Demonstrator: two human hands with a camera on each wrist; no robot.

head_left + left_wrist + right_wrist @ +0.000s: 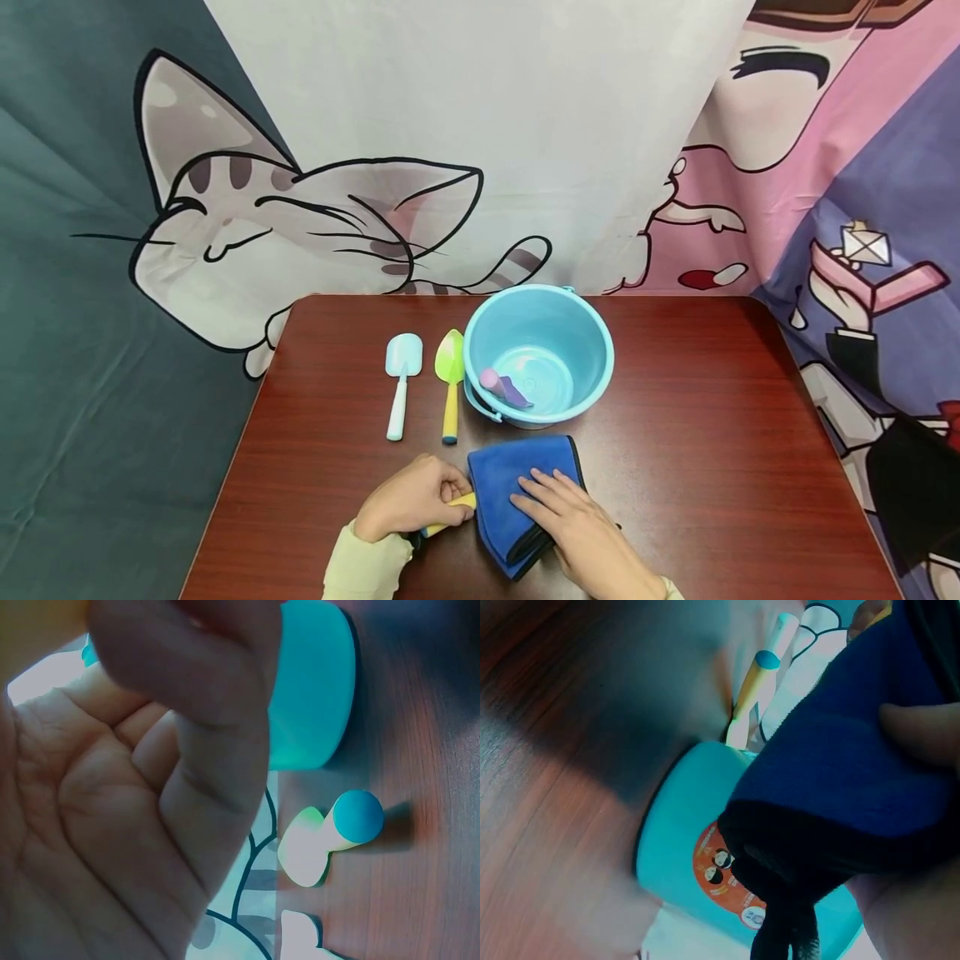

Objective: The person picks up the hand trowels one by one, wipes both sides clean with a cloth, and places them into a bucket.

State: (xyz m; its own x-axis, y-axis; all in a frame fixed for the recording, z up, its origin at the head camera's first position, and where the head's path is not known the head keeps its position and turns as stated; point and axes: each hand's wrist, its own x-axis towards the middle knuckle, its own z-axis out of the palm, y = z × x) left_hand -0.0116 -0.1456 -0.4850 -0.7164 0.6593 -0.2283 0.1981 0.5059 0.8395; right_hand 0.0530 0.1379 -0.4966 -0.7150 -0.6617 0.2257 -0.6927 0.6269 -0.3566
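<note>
My left hand pinches a yellow handle with a blue end between thumb and fingers. The handle's far end disappears at the edge of a folded blue cloth with black trim, so the rest of the tool is hidden. My right hand holds the cloth from the right, fingers spread over its top. In the right wrist view, the thumb presses the cloth's other side, and a black-edged fold hangs down.
Behind the cloth stands a light blue bucket with a purple-and-pink item inside. Left of it lie a green toy spade with a yellow handle and a pale blue toy shovel on the brown table. A printed curtain hangs behind.
</note>
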